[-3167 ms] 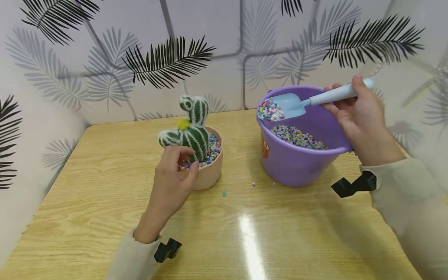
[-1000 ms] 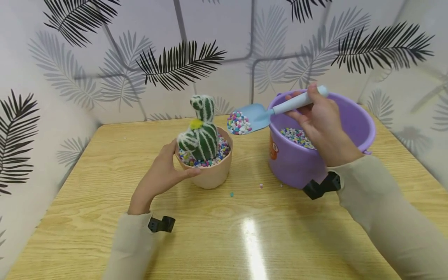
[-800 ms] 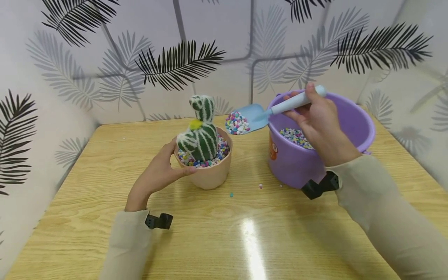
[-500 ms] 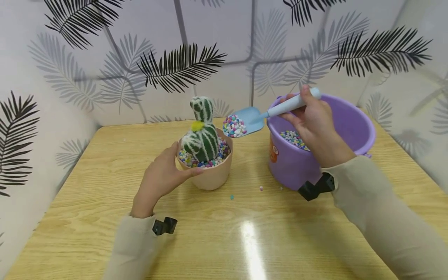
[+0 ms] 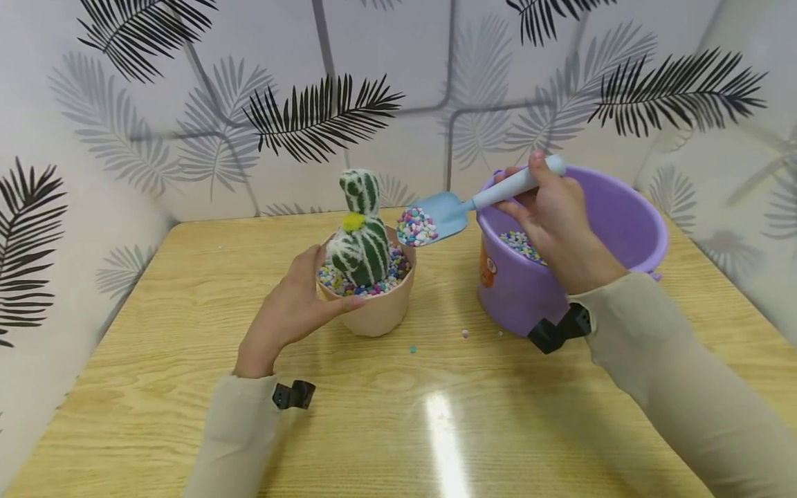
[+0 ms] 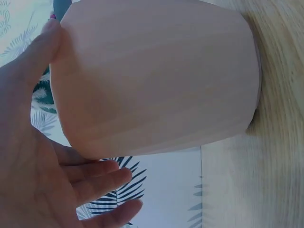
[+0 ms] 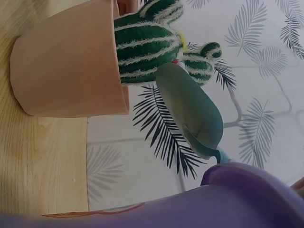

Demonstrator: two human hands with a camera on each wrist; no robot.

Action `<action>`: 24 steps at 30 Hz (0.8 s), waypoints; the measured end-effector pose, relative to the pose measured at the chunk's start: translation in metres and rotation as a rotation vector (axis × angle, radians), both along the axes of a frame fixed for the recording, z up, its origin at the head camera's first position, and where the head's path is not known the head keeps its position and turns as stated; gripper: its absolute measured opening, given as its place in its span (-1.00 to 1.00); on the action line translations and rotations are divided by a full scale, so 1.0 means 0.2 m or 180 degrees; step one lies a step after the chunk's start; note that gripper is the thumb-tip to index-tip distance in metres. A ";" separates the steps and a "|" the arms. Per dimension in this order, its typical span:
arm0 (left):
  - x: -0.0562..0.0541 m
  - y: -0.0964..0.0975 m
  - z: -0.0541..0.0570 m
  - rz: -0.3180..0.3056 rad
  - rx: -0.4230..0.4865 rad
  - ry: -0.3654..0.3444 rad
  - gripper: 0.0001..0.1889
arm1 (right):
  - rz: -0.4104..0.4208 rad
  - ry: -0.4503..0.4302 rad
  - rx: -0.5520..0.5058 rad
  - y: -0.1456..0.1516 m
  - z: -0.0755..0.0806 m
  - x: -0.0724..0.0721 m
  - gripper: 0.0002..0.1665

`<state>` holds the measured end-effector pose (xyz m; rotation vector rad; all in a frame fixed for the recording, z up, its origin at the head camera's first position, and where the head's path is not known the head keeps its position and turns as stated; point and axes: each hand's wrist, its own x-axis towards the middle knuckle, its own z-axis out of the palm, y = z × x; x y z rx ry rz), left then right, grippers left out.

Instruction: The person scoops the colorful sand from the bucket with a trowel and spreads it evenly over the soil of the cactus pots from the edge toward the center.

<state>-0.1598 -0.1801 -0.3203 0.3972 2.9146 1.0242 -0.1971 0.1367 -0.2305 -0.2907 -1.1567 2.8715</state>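
My left hand (image 5: 289, 304) holds a peach flowerpot (image 5: 378, 317) at its left side, thumb at the near rim; in the left wrist view the thumb (image 6: 45, 40) and fingers span the pot's wall. A green felt cactus (image 5: 369, 254) with white stripes and a yellow flower stands in it, set among colored pebbles (image 5: 398, 263). My right hand (image 5: 554, 214) grips the handle of a light blue toy shovel (image 5: 451, 214). Pebbles (image 5: 416, 227) fill the tip of its scoop, which is at the pot's right rim in the head view. From the right wrist, the scoop's underside (image 7: 190, 104) shows beside the cactus.
Behind the right hand stands a purple bucket (image 5: 517, 301) with pebbles (image 5: 521, 245) inside. A few loose pebbles lie on the wooden table (image 5: 349, 429), one teal (image 5: 413, 349) and one pink (image 5: 465, 334). A leaf-patterned wall (image 5: 411, 159) closes off the back.
My left hand has moved from beside the cactus to grip the pot. The loaded shovel has come left from over the bucket to the pot's right rim, barely moving in the last half second.
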 end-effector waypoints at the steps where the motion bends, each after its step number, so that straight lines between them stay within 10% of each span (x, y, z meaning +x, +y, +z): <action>1: 0.00 0.00 0.00 0.0027 -0.0060 0.0032 0.11 | -0.0001 0.0000 0.0029 0.00 0.00 0.00 -0.78; 10: 0.03 0.02 0.04 0.0136 -0.0475 0.0081 0.09 | -0.0033 -0.0075 0.0199 -0.04 0.01 -0.01 -0.77; 24: 0.02 -0.01 0.03 -0.0222 -0.0210 0.0030 0.06 | 0.0034 0.0024 0.0885 -0.12 0.00 0.00 -0.81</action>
